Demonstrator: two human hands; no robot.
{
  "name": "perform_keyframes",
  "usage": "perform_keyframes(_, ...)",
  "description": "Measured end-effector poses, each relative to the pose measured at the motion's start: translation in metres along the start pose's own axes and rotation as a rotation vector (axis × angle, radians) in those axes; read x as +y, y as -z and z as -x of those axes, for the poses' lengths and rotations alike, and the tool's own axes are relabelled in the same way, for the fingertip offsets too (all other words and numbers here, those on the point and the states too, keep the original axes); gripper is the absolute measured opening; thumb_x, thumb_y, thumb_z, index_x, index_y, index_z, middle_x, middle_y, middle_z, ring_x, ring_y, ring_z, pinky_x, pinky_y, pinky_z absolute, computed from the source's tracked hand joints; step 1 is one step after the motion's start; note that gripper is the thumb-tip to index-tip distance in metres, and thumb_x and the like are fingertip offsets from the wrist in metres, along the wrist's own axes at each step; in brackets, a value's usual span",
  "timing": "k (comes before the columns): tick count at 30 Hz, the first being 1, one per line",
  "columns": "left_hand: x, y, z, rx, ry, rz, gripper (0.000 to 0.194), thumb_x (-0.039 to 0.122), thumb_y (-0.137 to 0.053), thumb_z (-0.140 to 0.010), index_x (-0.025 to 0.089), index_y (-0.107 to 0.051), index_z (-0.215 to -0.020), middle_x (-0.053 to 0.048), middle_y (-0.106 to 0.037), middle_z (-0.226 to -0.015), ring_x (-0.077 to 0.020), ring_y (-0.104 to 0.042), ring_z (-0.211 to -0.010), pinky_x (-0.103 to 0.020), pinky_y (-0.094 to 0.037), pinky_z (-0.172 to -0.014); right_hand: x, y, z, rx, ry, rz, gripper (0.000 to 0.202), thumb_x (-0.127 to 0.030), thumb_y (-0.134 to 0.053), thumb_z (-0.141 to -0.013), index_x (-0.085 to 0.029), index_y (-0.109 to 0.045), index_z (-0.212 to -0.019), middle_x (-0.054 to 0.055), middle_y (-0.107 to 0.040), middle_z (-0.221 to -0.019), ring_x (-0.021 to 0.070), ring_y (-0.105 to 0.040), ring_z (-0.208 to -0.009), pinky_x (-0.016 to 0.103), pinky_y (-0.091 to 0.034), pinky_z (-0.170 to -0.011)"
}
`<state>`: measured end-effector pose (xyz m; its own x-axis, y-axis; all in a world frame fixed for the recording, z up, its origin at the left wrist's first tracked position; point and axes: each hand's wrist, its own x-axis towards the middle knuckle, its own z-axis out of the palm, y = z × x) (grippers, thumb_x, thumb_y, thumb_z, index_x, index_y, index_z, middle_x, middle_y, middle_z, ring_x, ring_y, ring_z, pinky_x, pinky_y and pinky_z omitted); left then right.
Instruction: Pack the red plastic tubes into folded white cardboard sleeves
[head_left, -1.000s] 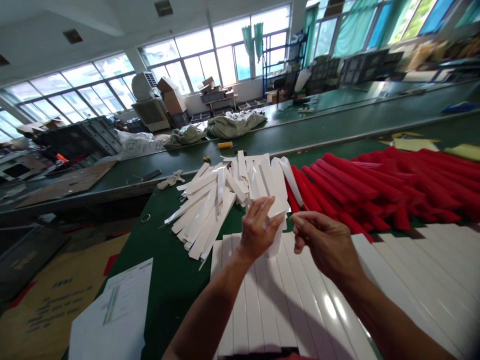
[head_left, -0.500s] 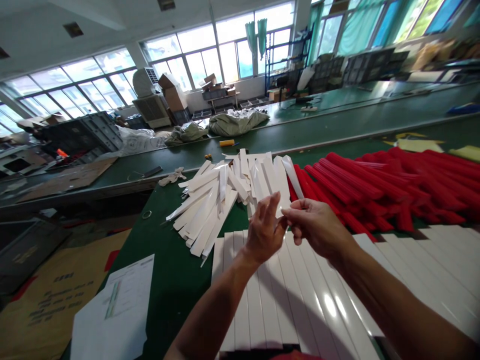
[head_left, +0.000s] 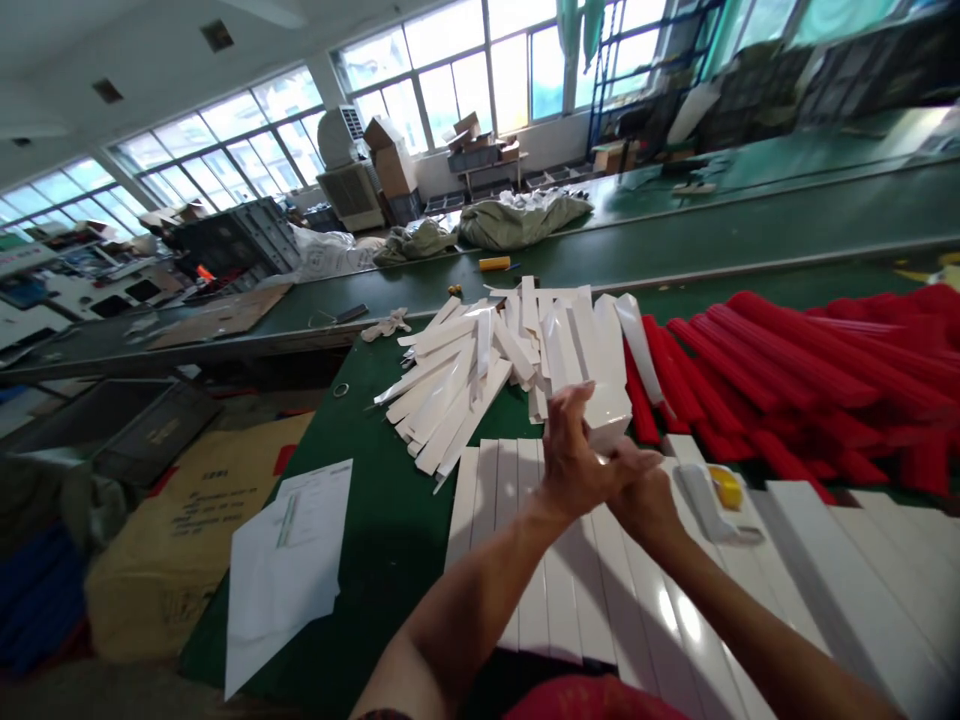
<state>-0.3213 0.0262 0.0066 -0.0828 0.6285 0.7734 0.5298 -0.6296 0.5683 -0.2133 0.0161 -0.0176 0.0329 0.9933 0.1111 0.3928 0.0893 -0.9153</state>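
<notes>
A long white cardboard box (head_left: 606, 408) points away from me, its near end between my hands. My left hand (head_left: 574, 455) is curled around the left side of that end, with its thumb toward the right. Close against it, my right hand (head_left: 639, 482) has its fingers closed at the lower right corner of the box; what they pinch is hidden. Beneath my forearms lies a row of flat white boxes (head_left: 559, 560), side by side. To the right of my right hand, a white tape dispenser with a yellow core (head_left: 712, 498) rests on the boxes.
Loose white strips (head_left: 450, 385) are heaped beyond the boxes at the left. Red ribbed tubes (head_left: 795, 360) form a pile at the right. Paper sheets (head_left: 289, 570) lie on the green table's left side. A yellow-handled tool (head_left: 495, 263) sits on the long bench behind.
My view has swung left. My hands have come closer together at the box's near end, and my left fingers have curled in. The tape dispenser, hidden before, now shows.
</notes>
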Motion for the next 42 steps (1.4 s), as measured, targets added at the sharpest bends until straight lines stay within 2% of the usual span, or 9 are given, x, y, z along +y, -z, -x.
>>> perform_keyframes(4, 0.001, -0.003, 0.003, 0.118, 0.163, -0.077, 0.083, 0.017, -0.074, -0.07, 0.022, -0.026, -0.139, -0.016, -0.055, -0.124, -0.0275, -0.059, -0.112, -0.043, -0.053, -0.096, 0.013, 0.003, 0.007, -0.182, 0.22, 0.148, 0.033, -0.052, -0.061, -0.073, -0.019, -0.057, -0.077, 0.007, -0.063, -0.065, 0.0199, -0.057, -0.059, 0.029, -0.042, -0.055)
perform_keyframes(7, 0.002, 0.038, -0.008, 0.023, 0.329, -0.114, 0.092, 0.01, -0.071, -0.067, 0.021, -0.021, -0.144, -0.017, -0.053, -0.131, -0.0271, -0.061, -0.11, -0.04, -0.054, -0.092, 0.023, 0.01, 0.006, -0.38, 0.252, 0.143, 0.037, -0.051, -0.054, -0.085, -0.017, -0.063, -0.099, 0.001, -0.06, -0.06, 0.0154, -0.053, -0.053, 0.026, -0.042, -0.054)
perform_keyframes(10, -0.012, 0.098, -0.008, -0.06, 0.561, -0.228, 0.091, 0.012, -0.072, -0.066, 0.02, -0.023, -0.142, -0.017, -0.056, -0.128, -0.027, -0.065, -0.104, -0.041, -0.056, -0.087, 0.034, -0.004, 0.001, -0.355, 0.313, 0.255, 0.033, -0.044, -0.048, -0.092, -0.016, -0.066, -0.099, 0.004, -0.064, -0.07, 0.0157, -0.058, -0.061, 0.027, -0.044, -0.061)
perform_keyframes(13, -0.042, 0.155, 0.011, -0.07, 0.751, -0.434, 0.079, 0.011, -0.072, -0.064, 0.015, -0.033, -0.133, -0.018, -0.058, -0.125, -0.0273, -0.063, -0.108, -0.043, -0.051, -0.093, 0.033, -0.05, -0.002, -0.465, 0.469, 0.478, 0.029, -0.032, -0.045, -0.095, -0.017, -0.069, -0.09, 0.008, -0.067, -0.088, 0.0175, -0.061, -0.073, 0.027, -0.044, -0.065)
perform_keyframes(18, -0.094, 0.222, 0.057, -0.144, 1.015, -0.674, 0.064, 0.014, -0.073, -0.066, 0.011, -0.042, -0.122, -0.016, -0.058, -0.116, -0.0285, -0.059, -0.111, -0.042, -0.049, -0.091, 0.008, -0.161, -0.006, -0.589, 0.834, 0.712, 0.043, -0.011, -0.041, -0.092, -0.025, -0.057, -0.13, 0.011, -0.054, -0.136, 0.0258, -0.056, -0.105, 0.036, -0.045, -0.081)
perform_keyframes(24, -0.134, 0.231, 0.113, -0.473, 1.256, -0.541, 0.033, 0.027, -0.071, -0.082, 0.012, -0.059, -0.109, -0.008, -0.063, -0.105, -0.0214, -0.064, -0.094, -0.036, -0.055, -0.081, 0.001, -0.227, -0.043, -0.62, 0.878, 0.74, 0.026, -0.012, -0.045, -0.091, -0.011, -0.07, -0.098, 0.019, -0.065, -0.112, 0.0278, -0.059, -0.098, 0.041, -0.046, -0.083)
perform_keyframes(29, -0.165, 0.2, 0.132, -0.647, 1.332, -0.44, 0.036, 0.037, -0.059, -0.091, 0.015, -0.057, -0.12, -0.008, -0.059, -0.121, -0.024, -0.061, -0.104, -0.042, -0.055, -0.086, -0.019, -0.196, -0.091, -0.537, 0.911, 0.647, 0.028, -0.024, -0.043, -0.097, -0.016, -0.068, -0.107, 0.013, -0.065, -0.114, 0.0211, -0.062, -0.098, 0.032, -0.048, -0.085)
perform_keyframes(34, -0.182, 0.168, 0.109, -0.603, 1.274, -0.539, 0.036, 0.036, -0.06, -0.092, 0.016, -0.056, -0.121, -0.009, -0.059, -0.121, -0.0229, -0.061, -0.105, -0.042, -0.054, -0.088, -0.057, -0.11, -0.09, -0.15, 0.856, 0.073, 0.024, -0.029, -0.049, -0.096, -0.02, -0.068, -0.108, 0.007, -0.068, -0.107, 0.0155, -0.065, -0.096, 0.026, -0.051, -0.084)
perform_keyframes(42, -0.133, 0.16, 0.067, -0.558, 1.091, -0.63, 0.044, 0.042, -0.058, -0.091, 0.012, -0.058, -0.123, -0.02, -0.06, -0.122, -0.0333, -0.057, -0.117, -0.051, -0.047, -0.096, -0.046, 0.017, -0.032, -0.201, 0.405, -0.318, 0.023, -0.03, -0.062, -0.087, -0.026, -0.069, -0.108, 0.004, -0.066, -0.108, 0.0185, -0.062, -0.092, 0.028, -0.052, -0.075)
